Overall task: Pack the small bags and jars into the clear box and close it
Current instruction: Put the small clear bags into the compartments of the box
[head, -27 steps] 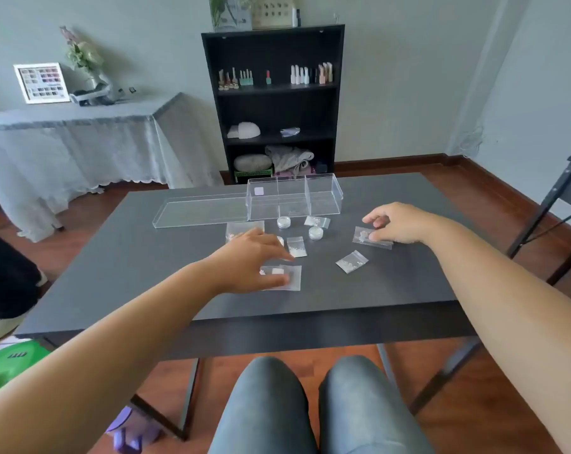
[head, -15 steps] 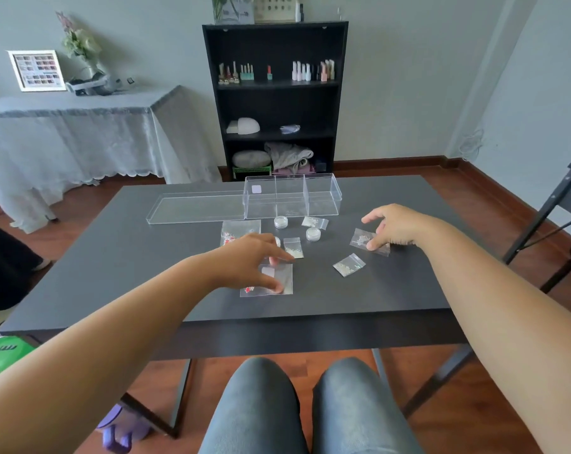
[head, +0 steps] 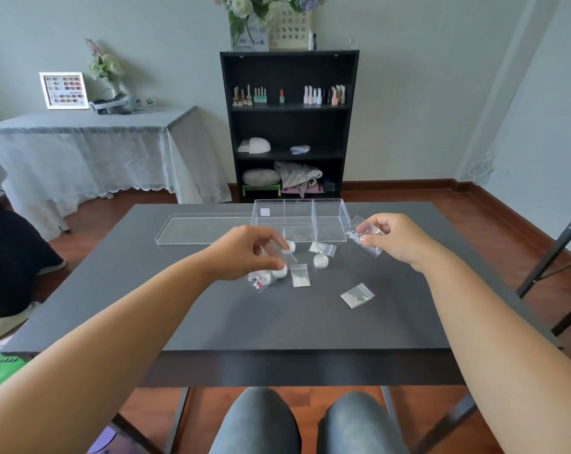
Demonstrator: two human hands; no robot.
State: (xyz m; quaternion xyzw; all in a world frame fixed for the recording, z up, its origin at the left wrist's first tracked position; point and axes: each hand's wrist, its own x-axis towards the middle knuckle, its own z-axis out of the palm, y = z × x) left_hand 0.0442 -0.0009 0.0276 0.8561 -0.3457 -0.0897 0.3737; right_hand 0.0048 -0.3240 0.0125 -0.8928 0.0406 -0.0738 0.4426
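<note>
Now you are holding one small bag in each hand, both lifted clear of the table (head: 212, 322). Your right hand (head: 398, 239) is pinching a clear bag of pale beads (head: 364, 239) between thumb and fingertips, just beside the right end of the clear box (head: 300, 221), probably so that it drops easily into the nearest compartment. Your left hand (head: 245, 252) is pinching a larger bag (head: 271, 267) near its top, so the bag is hanging down and its small red and white pieces are gathering at the bottom; the grip is pressed on the plastic, not on the contents.

The clear box is standing open at the far side of the table, divided into three compartments. The left one is showing a small white square, perhaps a label or a tiny bag, I cannot tell through the clear wall; the other two are looking empty. Its lid (head: 205, 229) is lying flat just to the left, touching the box, so closing is waiting for the end.

Three white jars (head: 321, 261) and three more small bags (head: 357, 295) are lying on the table in front of the box, so I judge the packing is only starting.
</note>
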